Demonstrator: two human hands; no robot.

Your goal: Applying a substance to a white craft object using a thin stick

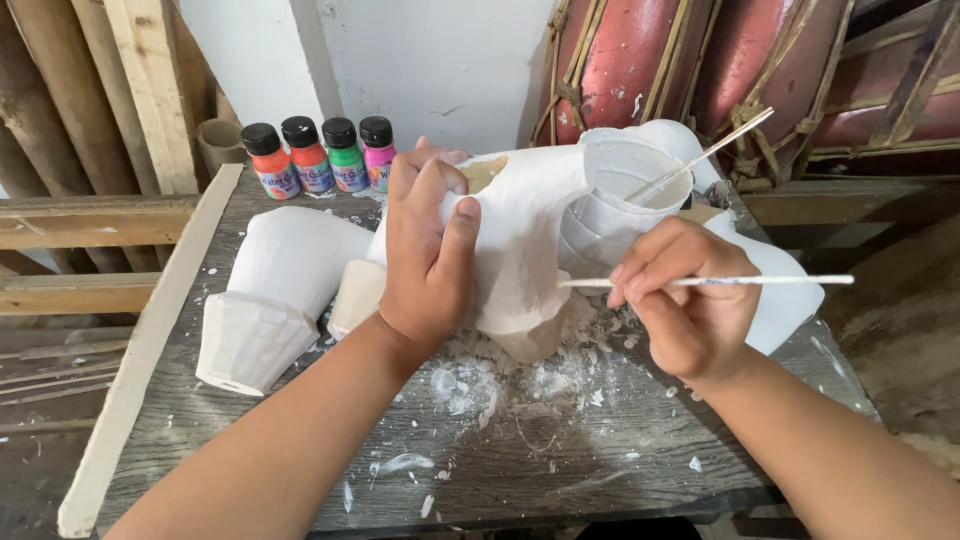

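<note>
The fingers of the left hand [428,255] curl over the top of a white-coated carved figure [520,240], thumb pressed against its near side and fingertips hooked over its upper edge, so the piece sits clamped under the palm. The fingers of the right hand [690,300] are closed in a pinch around a thin white-stained brush [720,281], which lies almost level; its tip reaches left and meets the figure's right flank, just beside the left thumb, while its handle runs out past the hand to the right.

The figure stands in the middle of the grey wooden table [560,470], between the two hands, on a scatter of white crumbs and smears [500,385]. Behind it, touching or nearly so, stands a white pot [625,190] with a second stick [705,155] leaning out of it toward the upper right. Left of the figure lies another white carved piece [280,290], tipped on its side. At the table's far edge stand four small paint bottles [320,155] with black caps: orange, red-orange, green and pink. A pale wooden plank [150,340] runs along the table's left edge, and red boards bound with cord [700,60] lean behind.
</note>
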